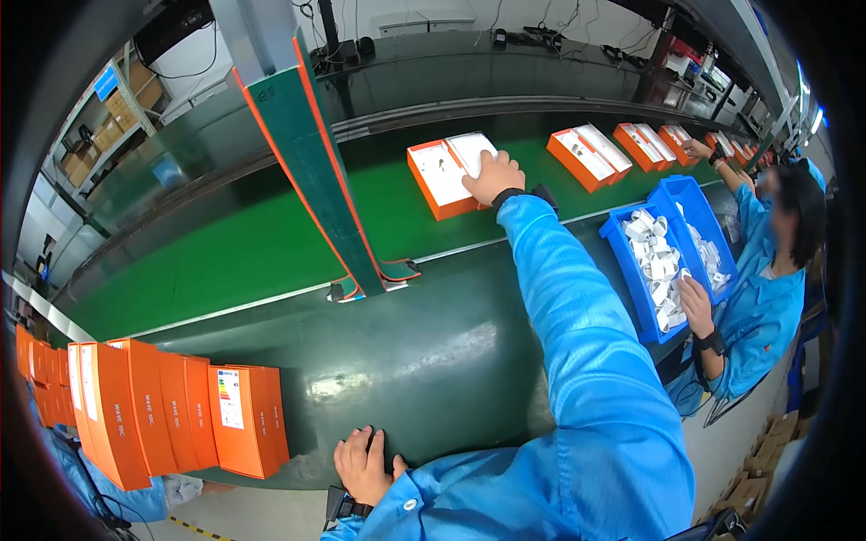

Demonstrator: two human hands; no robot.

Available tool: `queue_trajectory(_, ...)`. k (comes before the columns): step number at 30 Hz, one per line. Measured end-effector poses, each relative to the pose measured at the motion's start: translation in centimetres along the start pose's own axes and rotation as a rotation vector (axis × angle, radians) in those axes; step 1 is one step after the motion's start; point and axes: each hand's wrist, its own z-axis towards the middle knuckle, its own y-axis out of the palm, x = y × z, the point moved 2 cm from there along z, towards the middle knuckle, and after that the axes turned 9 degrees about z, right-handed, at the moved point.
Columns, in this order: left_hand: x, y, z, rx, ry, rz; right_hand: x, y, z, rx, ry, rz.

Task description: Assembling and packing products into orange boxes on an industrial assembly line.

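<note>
On the green conveyor belt, an open orange box [442,178] with a white interior and a few small dark pieces is under my outstretched right hand [495,177]. That hand grips the box's right side, its thumb over the white interior and its fingers bent toward the far edge. My left hand [363,465] lies palm down at the near edge of the dark green table [406,379], fingers spread and holding nothing. To its left stands a row of closed orange boxes [249,420], upright and close together.
More open orange boxes [588,157] sit farther right on the belt [225,248]. A green upright plate [307,162] with orange edges rises beside the belt. At right, a co-worker [762,288] reaches into blue bins [642,270] of small white parts.
</note>
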Motion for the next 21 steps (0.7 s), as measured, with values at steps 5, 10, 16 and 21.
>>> queue_trajectory(5,0.9,-1.4,0.3,0.021,-0.069,-0.025,1.0,1.1,0.4,0.213,-0.202,-0.034)
queue_trajectory(10,1.3,-1.9,1.4,0.042,-0.070,-0.104,2.6,-1.4,-7.1,0.566,-0.722,0.309)
queue_trajectory(16,0.6,-3.2,1.5,0.071,-0.060,-0.238,5.1,0.1,-22.2,0.177,-0.733,0.504)
queue_trajectory(21,-3.1,-10.4,3.5,0.284,0.024,-0.224,10.0,1.1,-31.8,0.086,-0.606,0.493)
